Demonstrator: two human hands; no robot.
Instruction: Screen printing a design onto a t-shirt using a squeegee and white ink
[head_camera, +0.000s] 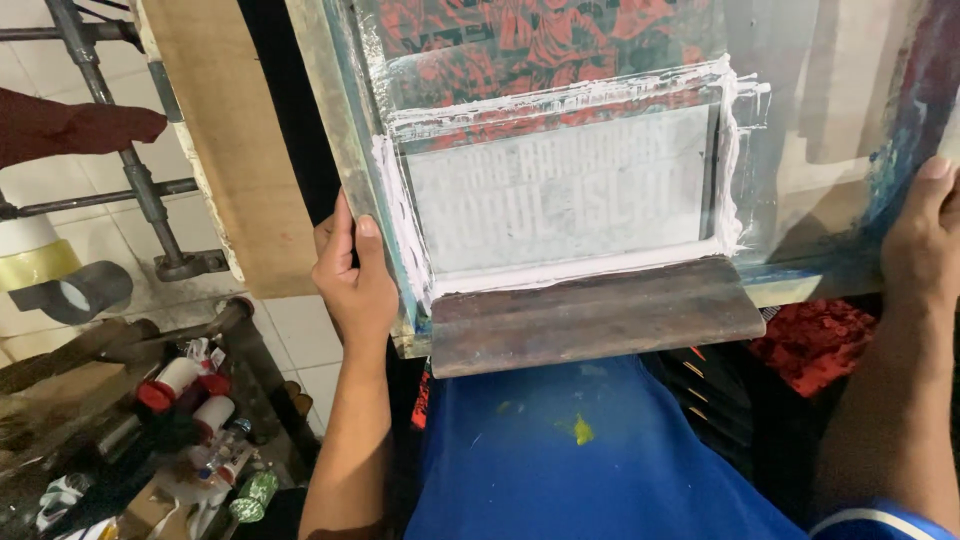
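So you've got the printing screen (560, 190) gripped by both side rails, and it looks to me like you're at the lift-or-seat stage between squeegee passes. Your left hand (352, 268) wraps the left rail, thumb up on the top face and fingers curled under the edge, clamped on the frame. Your right hand (925, 240) sits on the right rail with the thumb pressed on top; I can't tell what those fingers are doing, since they're hidden behind the frame.

The screen is straight in front of you, over the red printed cloth (815, 345), with white ink (570, 270) piled in a ridge around the taped window. The wooden squeegee (590, 315) lies across the near rail, touching the ink line and not held by either hand.

My guess for the next move: keep both sides level as you shift the frame, because that loose squeegee could slide toward your blue shirt (570, 460). The bottles (190, 400) down left are well apart from all this.
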